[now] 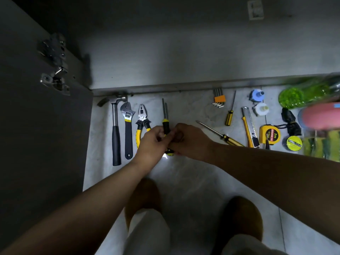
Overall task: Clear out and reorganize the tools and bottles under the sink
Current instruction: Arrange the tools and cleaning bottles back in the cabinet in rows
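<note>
Tools lie in a row on the pale floor in front of the empty cabinet. From the left: a hammer (116, 129), an adjustable wrench (127, 126), yellow-handled pliers (142, 120). My left hand (152, 144) and my right hand (189, 140) meet over a black-and-yellow screwdriver (165, 122), fingers curled round its handle; its shaft points toward the cabinet. Further right lie a long screwdriver (219, 134), a small screwdriver (230, 115), hex keys (218, 100), a utility knife (249, 129) and a tape measure (269, 134).
The open dark cabinet door (42, 126) with hinges stands at the left. A green bottle (305, 94), a pink bottle (322, 115), blue and white caps, a black bundle (291, 122), a tape roll (294, 142) and sponges crowd the right. My knees are below.
</note>
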`<state>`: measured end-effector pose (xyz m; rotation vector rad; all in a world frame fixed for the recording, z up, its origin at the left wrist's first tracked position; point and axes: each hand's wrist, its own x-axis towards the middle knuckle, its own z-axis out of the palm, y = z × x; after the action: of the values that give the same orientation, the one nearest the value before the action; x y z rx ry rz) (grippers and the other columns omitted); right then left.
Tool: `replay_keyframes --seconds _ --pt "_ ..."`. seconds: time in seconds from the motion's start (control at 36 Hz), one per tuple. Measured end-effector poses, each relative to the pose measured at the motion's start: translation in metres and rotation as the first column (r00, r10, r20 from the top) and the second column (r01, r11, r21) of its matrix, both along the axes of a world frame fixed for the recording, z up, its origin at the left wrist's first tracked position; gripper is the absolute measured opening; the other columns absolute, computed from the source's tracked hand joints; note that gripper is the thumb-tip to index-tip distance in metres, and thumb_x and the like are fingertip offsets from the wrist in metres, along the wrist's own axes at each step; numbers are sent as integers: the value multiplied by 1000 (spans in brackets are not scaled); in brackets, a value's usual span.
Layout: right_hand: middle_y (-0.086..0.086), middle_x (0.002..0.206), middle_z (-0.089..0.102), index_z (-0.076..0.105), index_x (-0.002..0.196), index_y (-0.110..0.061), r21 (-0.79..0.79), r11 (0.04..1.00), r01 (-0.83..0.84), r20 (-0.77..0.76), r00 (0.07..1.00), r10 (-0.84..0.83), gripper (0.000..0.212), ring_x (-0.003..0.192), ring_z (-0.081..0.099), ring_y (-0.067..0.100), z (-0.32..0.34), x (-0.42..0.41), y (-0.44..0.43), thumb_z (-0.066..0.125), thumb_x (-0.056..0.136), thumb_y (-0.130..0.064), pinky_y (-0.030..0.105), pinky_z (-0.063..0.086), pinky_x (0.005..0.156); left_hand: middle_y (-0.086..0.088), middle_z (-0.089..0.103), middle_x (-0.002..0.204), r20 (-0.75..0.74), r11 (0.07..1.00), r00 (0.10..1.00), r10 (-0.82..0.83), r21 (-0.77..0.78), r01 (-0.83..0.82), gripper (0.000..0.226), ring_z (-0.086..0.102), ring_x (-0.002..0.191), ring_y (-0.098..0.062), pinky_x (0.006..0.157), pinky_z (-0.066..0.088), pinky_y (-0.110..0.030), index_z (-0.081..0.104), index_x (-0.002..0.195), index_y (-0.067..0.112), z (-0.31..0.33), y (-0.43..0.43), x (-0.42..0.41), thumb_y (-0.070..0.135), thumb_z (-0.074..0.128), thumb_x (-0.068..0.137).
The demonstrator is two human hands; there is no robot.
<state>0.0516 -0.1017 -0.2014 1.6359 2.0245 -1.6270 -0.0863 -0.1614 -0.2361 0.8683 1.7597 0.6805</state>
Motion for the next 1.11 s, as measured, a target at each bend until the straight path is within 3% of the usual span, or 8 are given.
replay_keyframes --seconds 0.11,0.19,0.33,0.47,0.56,0.67,0.86,1.11 --pt "9 100 68 54 101 -12 -47 998 -32 72 997 36 33 95 65 26 -11 -2 -6 75 77 -21 32 50 73 -6 49 64 -112 995 990 85 -51 -91 39 45 59 -17 59 36 -31 48 74 7 -9 -1 -19 32 73 91" --pt "11 106 65 51 102 -15 10 996 -87 221 972 83 35 101 62 30 -21 -3 -8 71 82 -36 29 40 71 3 54 61 -294 998 956 18 -45 -32 41 49 55 -11 52 38 -26 50 72 16 -13 1 -30 44 77 84" --pt "10 111 66 61 108 -17 69 990 -126 356 930 94 41 105 63 34 -35 -12 -18 67 83 -50 30 42 73 12 61 62 -348 998 936 -63 -14 62 29 58 58 2 55 43 -19 55 77 25 -11 9 -27 36 81 79" --pt "14 112 66 63 100 -14 44 998 -34 351 936 17 23 107 63 37 -37 -21 -16 65 82 -29 30 48 79 8 60 77 -450 989 881 -144 -38 142 39 60 76 -18 65 42 -29 47 96 24 -9 13 -21 35 81 80" --pt "14 111 67 54 88 -20 23 1000 8 358 933 -15 16 106 64 36 -38 -19 -16 66 81 -28 28 44 76 2 63 95 -505 981 843 -184 -38 191 47 57 80 -22 67 39 -29 41 107 23 -7 11 -19 36 79 81" --pt "14 108 67 52 86 -21 41 997 62 363 929 -73 16 103 65 35 -44 -16 -17 64 84 -31 27 40 72 -13 63 108 -574 963 781 -246 -51 266 55 64 93 -37 71 52 -41 39 119 17 -5 10 -15 33 77 83" --pt "16 114 66 63 103 -11 72 993 94 393 912 -115 31 108 64 35 -51 -15 -17 63 88 -38 33 50 85 -12 59 116 -597 943 746 -295 -56 328 57 63 102 -35 75 56 -45 40 125 17 0 -2 -10 29 77 82" --pt "15 106 68 66 99 -12 60 998 -12 354 935 -10 24 103 65 35 -44 -9 -13 56 89 -31 31 48 76 -9 53 119 -585 939 751 -306 -59 338 50 61 101 -34 72 51 -41 42 126 19 -1 -9 -11 26 73 87"
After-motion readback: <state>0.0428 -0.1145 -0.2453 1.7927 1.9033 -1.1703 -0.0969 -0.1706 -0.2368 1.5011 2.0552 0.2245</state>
